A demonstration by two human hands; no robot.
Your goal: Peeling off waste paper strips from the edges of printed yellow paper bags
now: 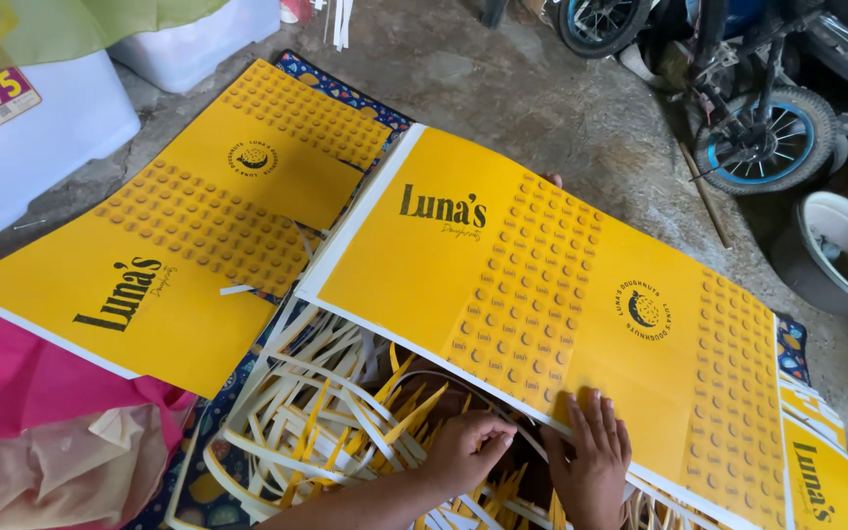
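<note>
A large yellow printed sheet [542, 285] with rows of small round marks lies tilted over a heap of white and yellow paper strips [336, 412]. My right hand [591, 456] rests on the sheet's near edge, with its fingers spread on top and the thumb hidden. My left hand [468, 447] is curled just under that edge among the strips; what it grips is not clear. A fingertip [554, 180] shows at the sheet's far edge.
A second yellow sheet [198, 226] lies to the left on a patterned mat [345, 93]. More sheets [826, 471] are stacked at the right. White boxes [41, 137], pink cloth [22, 383], small bicycles [758, 128] and a basin [846, 250] surround the spot on the concrete floor.
</note>
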